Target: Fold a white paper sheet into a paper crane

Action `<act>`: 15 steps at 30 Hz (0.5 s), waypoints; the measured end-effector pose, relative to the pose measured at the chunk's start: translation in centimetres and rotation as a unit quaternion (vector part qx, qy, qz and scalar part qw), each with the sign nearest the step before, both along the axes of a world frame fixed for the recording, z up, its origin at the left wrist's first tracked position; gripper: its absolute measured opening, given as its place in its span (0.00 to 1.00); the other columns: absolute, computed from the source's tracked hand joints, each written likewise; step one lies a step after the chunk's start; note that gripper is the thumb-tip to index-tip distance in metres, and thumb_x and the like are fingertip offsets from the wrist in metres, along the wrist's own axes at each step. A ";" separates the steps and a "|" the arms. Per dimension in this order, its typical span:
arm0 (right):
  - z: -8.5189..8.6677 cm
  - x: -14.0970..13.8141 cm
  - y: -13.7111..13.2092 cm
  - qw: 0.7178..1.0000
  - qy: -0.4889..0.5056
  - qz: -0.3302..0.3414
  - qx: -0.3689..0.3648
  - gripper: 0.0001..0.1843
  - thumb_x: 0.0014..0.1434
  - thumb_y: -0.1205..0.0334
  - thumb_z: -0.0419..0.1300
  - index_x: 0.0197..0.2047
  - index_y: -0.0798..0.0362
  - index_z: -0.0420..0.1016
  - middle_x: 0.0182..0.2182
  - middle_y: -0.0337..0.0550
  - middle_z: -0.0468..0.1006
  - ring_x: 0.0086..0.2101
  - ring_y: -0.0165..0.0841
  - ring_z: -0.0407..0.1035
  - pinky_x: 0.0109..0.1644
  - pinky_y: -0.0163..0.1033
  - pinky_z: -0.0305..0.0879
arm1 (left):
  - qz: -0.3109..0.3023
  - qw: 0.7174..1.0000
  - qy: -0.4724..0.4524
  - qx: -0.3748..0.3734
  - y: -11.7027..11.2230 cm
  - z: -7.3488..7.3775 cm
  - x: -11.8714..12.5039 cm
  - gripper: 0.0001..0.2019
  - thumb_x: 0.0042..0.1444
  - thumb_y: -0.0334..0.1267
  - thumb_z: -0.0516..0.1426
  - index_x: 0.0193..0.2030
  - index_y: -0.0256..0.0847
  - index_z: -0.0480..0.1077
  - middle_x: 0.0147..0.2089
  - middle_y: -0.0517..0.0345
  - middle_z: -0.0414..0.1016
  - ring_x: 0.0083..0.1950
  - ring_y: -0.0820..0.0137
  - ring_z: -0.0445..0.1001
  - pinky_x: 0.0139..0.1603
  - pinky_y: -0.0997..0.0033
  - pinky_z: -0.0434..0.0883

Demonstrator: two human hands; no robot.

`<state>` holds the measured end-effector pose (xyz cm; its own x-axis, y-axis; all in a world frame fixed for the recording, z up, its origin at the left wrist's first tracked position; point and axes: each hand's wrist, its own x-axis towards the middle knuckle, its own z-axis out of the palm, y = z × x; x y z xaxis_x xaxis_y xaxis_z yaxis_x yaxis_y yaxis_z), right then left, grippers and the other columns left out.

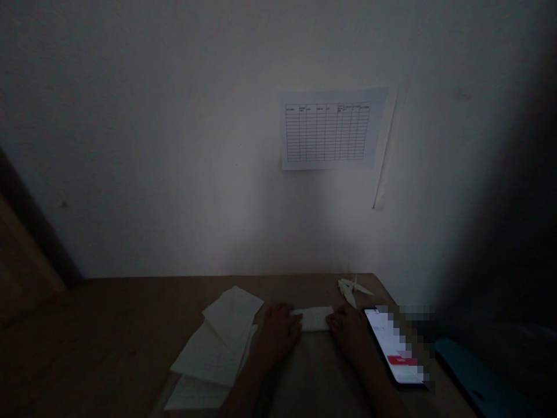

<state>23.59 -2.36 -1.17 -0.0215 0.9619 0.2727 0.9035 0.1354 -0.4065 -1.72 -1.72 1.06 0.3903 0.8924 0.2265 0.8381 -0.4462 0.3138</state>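
Observation:
A folded strip of white paper (316,319) lies flat on the brown table, between my two hands. My left hand (279,330) grips its left end, with the fingers pressed on the paper. At the right end, my right hand (348,331) pinches the same strip. Loose sheets of lined paper (221,342) overlap on the table beside my left forearm. Just beyond my right hand sit small pointed folded-paper shapes (350,288). The dim light hides the finer details of my fingers.
A lit phone (394,348) lies right of my right hand. Farther right is a blue object (474,371), partly out of view. A wall stands behind the table (130,325), with a printed table sheet (331,130) fixed to it. A wooden piece (21,261) is at far left.

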 end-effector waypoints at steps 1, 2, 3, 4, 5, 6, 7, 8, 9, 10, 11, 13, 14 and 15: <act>0.1 0.0 0.0 1.000 -0.003 -0.002 -0.004 0.15 0.68 0.55 0.57 0.43 0.43 0.87 0.48 0.46 0.81 0.51 0.42 0.74 0.61 0.47 0.59 | 0.000 1.000 0.003 -0.006 -0.1 0.2 0.0 0.16 0.68 0.42 0.57 0.60 0.53 0.78 0.67 0.53 0.74 0.71 0.55 0.67 0.75 0.43 0.57; 0.2 0.0 0.0 1.000 -0.007 -0.004 -0.008 0.15 0.68 0.55 0.57 0.43 0.43 0.87 0.48 0.46 0.82 0.50 0.42 0.74 0.60 0.47 0.60 | 0.000 1.000 0.004 -0.010 -0.2 0.4 0.1 0.17 0.68 0.43 0.57 0.60 0.53 0.78 0.67 0.53 0.75 0.71 0.55 0.67 0.74 0.43 0.57; 0.2 0.0 0.0 1.000 -0.009 -0.009 -0.012 0.15 0.68 0.55 0.57 0.43 0.43 0.87 0.47 0.46 0.82 0.50 0.42 0.74 0.60 0.47 0.59 | 0.000 1.000 0.005 -0.013 -0.2 0.5 0.1 0.17 0.68 0.43 0.57 0.61 0.53 0.78 0.67 0.53 0.75 0.70 0.55 0.67 0.74 0.43 0.57; 0.3 0.1 0.0 1.000 -0.012 -0.014 -0.014 0.15 0.69 0.55 0.57 0.43 0.43 0.87 0.46 0.46 0.82 0.50 0.42 0.74 0.60 0.47 0.59 | 0.000 1.000 0.005 -0.015 -0.2 0.6 0.1 0.17 0.68 0.43 0.57 0.61 0.53 0.78 0.68 0.53 0.75 0.70 0.55 0.67 0.74 0.43 0.57; 0.4 0.1 0.0 1.000 -0.014 -0.018 -0.015 0.16 0.69 0.55 0.56 0.44 0.43 0.87 0.45 0.46 0.82 0.50 0.42 0.74 0.60 0.48 0.59 | 0.000 1.000 0.005 -0.016 -0.2 0.7 0.1 0.17 0.68 0.43 0.57 0.61 0.53 0.78 0.68 0.53 0.75 0.70 0.55 0.67 0.74 0.44 0.57; 0.5 0.0 -0.1 1.000 -0.016 -0.021 -0.014 0.17 0.70 0.55 0.55 0.44 0.44 0.87 0.45 0.46 0.82 0.50 0.42 0.74 0.61 0.48 0.58 | 0.000 1.000 0.005 -0.015 -0.2 0.7 0.1 0.17 0.68 0.43 0.57 0.61 0.52 0.78 0.68 0.53 0.75 0.70 0.56 0.68 0.74 0.44 0.57; 0.6 0.0 -0.2 0.999 -0.018 -0.023 -0.013 0.17 0.70 0.55 0.55 0.44 0.44 0.87 0.45 0.47 0.82 0.50 0.43 0.74 0.61 0.48 0.58 | 0.000 1.000 0.004 -0.014 -0.2 0.7 0.1 0.17 0.68 0.43 0.56 0.61 0.52 0.78 0.67 0.53 0.75 0.70 0.56 0.68 0.74 0.45 0.57; 0.7 0.0 -0.2 0.999 -0.020 -0.024 -0.011 0.18 0.70 0.55 0.54 0.44 0.45 0.87 0.46 0.47 0.82 0.51 0.43 0.74 0.62 0.49 0.57 | 0.001 1.000 0.004 -0.012 -0.2 0.7 0.1 0.17 0.68 0.43 0.57 0.61 0.51 0.78 0.67 0.53 0.75 0.69 0.56 0.68 0.74 0.45 0.58; 0.8 0.0 -0.3 0.999 -0.022 -0.025 -0.010 0.18 0.71 0.56 0.54 0.44 0.45 0.87 0.47 0.48 0.82 0.51 0.43 0.73 0.62 0.49 0.57 | 0.003 1.000 0.004 -0.009 -0.1 0.6 0.1 0.17 0.68 0.43 0.57 0.60 0.51 0.78 0.67 0.53 0.75 0.69 0.56 0.69 0.74 0.46 0.58; 0.8 0.0 -0.3 0.999 -0.024 -0.026 -0.009 0.18 0.71 0.55 0.54 0.45 0.46 0.87 0.47 0.48 0.82 0.52 0.43 0.73 0.62 0.49 0.56 | 0.004 1.000 0.002 -0.005 -0.1 0.5 0.1 0.17 0.67 0.43 0.57 0.60 0.50 0.79 0.66 0.53 0.76 0.68 0.56 0.69 0.73 0.46 0.59; 0.8 0.0 -0.3 0.999 -0.025 -0.026 -0.009 0.18 0.70 0.55 0.54 0.45 0.46 0.87 0.47 0.48 0.82 0.52 0.43 0.73 0.62 0.49 0.56 | 0.003 1.000 0.000 0.001 0.0 0.4 0.0 0.17 0.67 0.43 0.57 0.59 0.50 0.79 0.66 0.53 0.77 0.68 0.56 0.69 0.73 0.47 0.59; 0.8 -0.1 -0.3 0.999 -0.026 -0.028 -0.014 0.18 0.70 0.55 0.54 0.45 0.46 0.87 0.47 0.48 0.82 0.52 0.43 0.73 0.62 0.49 0.57 | 0.003 1.000 -0.002 0.007 0.1 0.3 0.0 0.17 0.68 0.43 0.57 0.59 0.50 0.79 0.65 0.53 0.77 0.67 0.57 0.70 0.73 0.47 0.60; 0.8 0.0 -0.3 0.999 -0.028 -0.028 -0.015 0.17 0.70 0.56 0.54 0.45 0.46 0.87 0.47 0.48 0.82 0.51 0.43 0.73 0.61 0.48 0.57 | 0.003 1.000 -0.001 0.006 0.1 0.2 0.0 0.17 0.68 0.43 0.57 0.60 0.50 0.78 0.65 0.53 0.77 0.67 0.57 0.70 0.72 0.47 0.60; 0.8 0.0 -0.2 0.999 -0.029 -0.028 -0.017 0.17 0.70 0.56 0.54 0.45 0.46 0.87 0.46 0.48 0.82 0.51 0.43 0.73 0.61 0.48 0.57 | 0.003 1.000 0.000 0.002 0.1 0.1 0.0 0.17 0.68 0.43 0.56 0.60 0.50 0.78 0.65 0.53 0.77 0.67 0.57 0.71 0.72 0.47 0.60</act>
<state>23.54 -2.56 -0.37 0.0181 0.9704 0.2407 0.9318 0.0709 -0.3559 -1.73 -1.59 1.19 0.3849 0.8937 0.2305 0.8407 -0.4426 0.3119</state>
